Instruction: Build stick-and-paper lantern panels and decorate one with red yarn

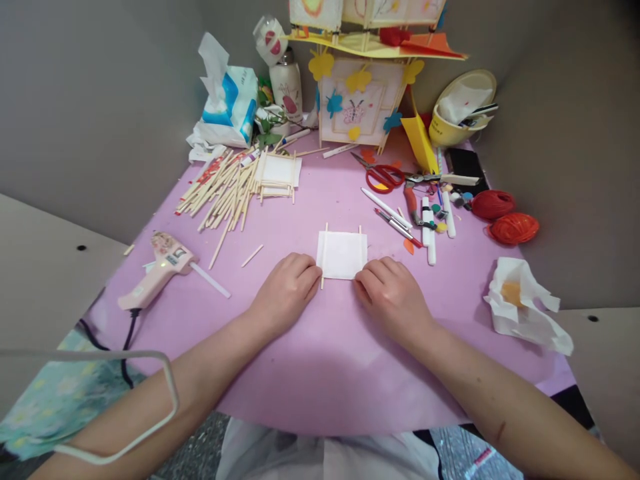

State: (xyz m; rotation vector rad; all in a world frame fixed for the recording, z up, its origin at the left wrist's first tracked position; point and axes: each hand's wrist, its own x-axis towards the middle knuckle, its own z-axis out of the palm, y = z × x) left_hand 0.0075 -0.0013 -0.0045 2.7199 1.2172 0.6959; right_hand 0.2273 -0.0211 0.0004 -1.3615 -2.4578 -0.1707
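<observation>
While both hands crowd its lower corners, the white rectangular sheet of paper (343, 257) sits mid-frame, and skew looks the danger: two thin, pale wooden sticks (325, 252) poke past its edges, and an uneven tug could twist them or crease the sheet. Left hand (291, 285) at the lower-left corner, right hand (394, 291) at the lower-right, fingers curled well in; knuckles hide the tips, so I can't tell whether either truly pinches. Frame left, the pink plastic glue gun (159, 270) lies on the pale purple surface (320, 373); a forearm snagging its black cord (131, 331) could drag it.
</observation>
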